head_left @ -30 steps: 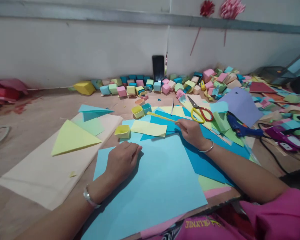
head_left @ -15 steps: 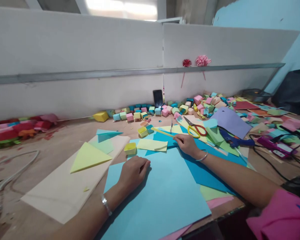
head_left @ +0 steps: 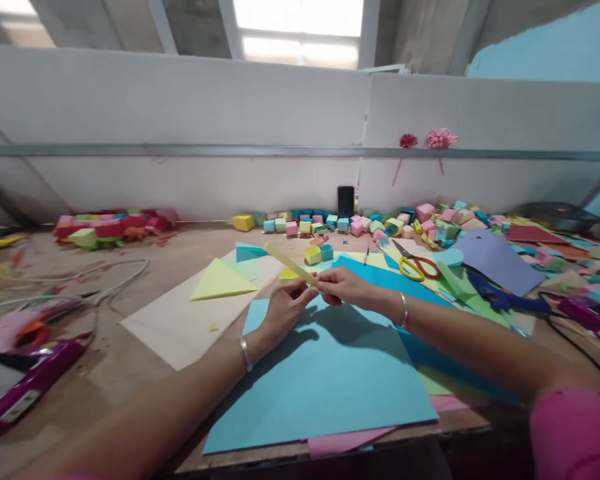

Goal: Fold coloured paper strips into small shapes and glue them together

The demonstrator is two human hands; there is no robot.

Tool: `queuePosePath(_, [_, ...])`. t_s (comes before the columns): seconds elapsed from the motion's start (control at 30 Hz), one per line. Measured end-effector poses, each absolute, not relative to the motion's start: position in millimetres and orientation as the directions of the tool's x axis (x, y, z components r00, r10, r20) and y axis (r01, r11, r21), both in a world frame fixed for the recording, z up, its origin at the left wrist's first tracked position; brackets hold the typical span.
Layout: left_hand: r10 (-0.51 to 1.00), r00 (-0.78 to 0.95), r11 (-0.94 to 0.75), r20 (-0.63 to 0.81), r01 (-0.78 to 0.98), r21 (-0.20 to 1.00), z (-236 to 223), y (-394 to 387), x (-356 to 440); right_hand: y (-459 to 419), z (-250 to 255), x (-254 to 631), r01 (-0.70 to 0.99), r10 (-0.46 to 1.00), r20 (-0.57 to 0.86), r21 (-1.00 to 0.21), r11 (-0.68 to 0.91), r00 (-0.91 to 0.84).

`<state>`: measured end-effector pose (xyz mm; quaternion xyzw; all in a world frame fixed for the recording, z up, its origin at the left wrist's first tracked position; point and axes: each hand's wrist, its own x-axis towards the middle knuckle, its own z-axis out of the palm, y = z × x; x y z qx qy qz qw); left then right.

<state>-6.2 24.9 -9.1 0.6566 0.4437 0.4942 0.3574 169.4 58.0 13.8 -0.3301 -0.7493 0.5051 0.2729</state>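
Observation:
A narrow yellow paper strip [head_left: 289,261] slants up and to the left from between my two hands. My right hand [head_left: 347,285] pinches its lower end. My left hand [head_left: 287,307] has its thumb and fingers closed at the same end, touching the right fingertips. Both hands are above a light blue paper sheet [head_left: 325,387]. Just beyond them stand a small yellow paper box [head_left: 312,255] and a blue one [head_left: 327,252]. A folded yellow paper triangle [head_left: 221,280] lies to the left on a pale sheet [head_left: 165,333].
Scissors [head_left: 415,265] and a blue-handled tool [head_left: 505,297] lie on the right. Many small paper boxes line the wall, with a phone [head_left: 345,201] leaning behind them. A purple device [head_left: 35,383] and a white cable [head_left: 123,287] are at left.
My left hand has risen from the blue sheet to meet the right hand at the yellow strip. The right hand has brought the strip nearer. The view has turned left.

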Motion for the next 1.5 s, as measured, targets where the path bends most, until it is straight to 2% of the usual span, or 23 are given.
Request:
queuePosePath(0.1, [0.945,0.041,-0.327,0.325,0.155,0.932,-9.2,21.0,-6.1,56.1,-2.9,153.9,0.235,0.792,0.148,-0.909,0.345,-0.592])
queuePosePath(0.27, [0.968,0.04,-0.25,0.248,0.055,0.967,-7.0,23.5,-3.7,50.4,-21.7,152.2,0.218,0.832,0.239,-0.895,0.388,-0.5])
queuePosePath(0.57, [0.981,-0.064,-0.192,0.184,-0.169,0.967,53.9,51.8,-35.5,49.7,-12.2,149.9,0.093,0.813,0.301,-0.914,0.396,-0.498])
queuePosePath(0.83, [0.967,-0.219,-0.189,0.129,-0.28,0.941,73.9,63.6,-46.2,46.8,-15.6,153.8,0.102,0.81,0.309,-0.907,0.408,-0.498])
queuePosePath(0.93, [0.961,-0.239,-0.195,0.14,-0.225,0.954,67.4,57.5,-47.1,43.6,-20.2,153.7,0.108,0.817,0.321,-0.902,0.418,-0.479])
queuePosePath(1.07, [0.981,-0.13,-0.15,0.141,-0.066,0.986,38.5,29.4,-28.1,41.5,-23.3,149.5,0.117,0.824,0.357,-0.887,0.447,-0.44])
queuePosePath(1.27, [0.942,-0.017,-0.328,0.334,0.152,0.933,8.7,2.8,-7.9,44.3,-31.1,150.9,0.174,0.816,0.372,-0.857,0.485,-0.444])
queuePosePath(1.33, [0.892,0.039,-0.444,0.451,0.274,0.853,6.6,-1.0,-7.5,45.5,-32.4,151.7,0.208,0.812,0.368,-0.842,0.498,-0.452])
queuePosePath(1.43, [0.75,0.165,-0.63,0.641,0.475,0.615,7.0,-6.9,-8.5,46.5,-33.3,151.7,0.274,0.812,0.378,-0.805,0.526,-0.445])
queuePosePath(1.5, [0.665,0.177,-0.689,0.726,0.522,0.504,9.8,-10.8,-9.9,46.4,-34.1,151.4,0.325,0.814,0.393,-0.774,0.544,-0.427])
